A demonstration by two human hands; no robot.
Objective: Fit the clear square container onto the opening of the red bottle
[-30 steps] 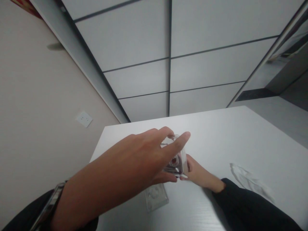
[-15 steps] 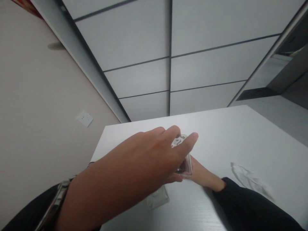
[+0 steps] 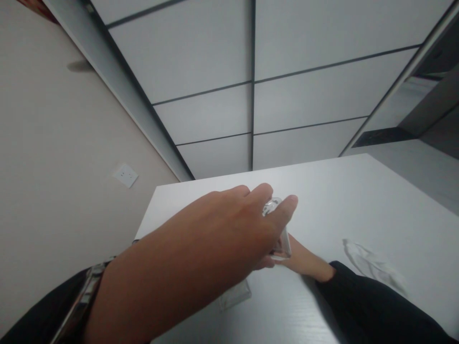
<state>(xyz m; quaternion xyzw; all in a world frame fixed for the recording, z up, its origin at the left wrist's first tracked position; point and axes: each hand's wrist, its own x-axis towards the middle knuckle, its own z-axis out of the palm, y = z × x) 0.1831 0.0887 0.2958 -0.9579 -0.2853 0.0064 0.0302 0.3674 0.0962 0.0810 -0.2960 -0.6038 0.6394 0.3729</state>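
Note:
My left hand point(image 3: 233, 224) reaches across the middle of the view, its back toward me. Its fingers are bent over a small clear plastic box point(image 3: 283, 246), whose far end shows between two fingers; the fingertips underneath are hidden. From the right, my right hand point(image 3: 265, 263) comes in behind and below the box and supports it. Most of that hand is covered by my left hand and the box. Beneath my left forearm, another clear, flat plastic piece point(image 3: 236, 295) lies on the table, partly hidden.
The white table point(image 3: 322, 200) has a crumpled white cloth or tissue point(image 3: 373, 265) on its right side. White panelled doors point(image 3: 215, 57) stand beyond the far edge. A wall with a socket point(image 3: 126, 175) is on the left.
My left hand and the clear box have shifted slightly to the right. Less of the box shows past my hand. The cloth and the flat plastic piece have stayed put.

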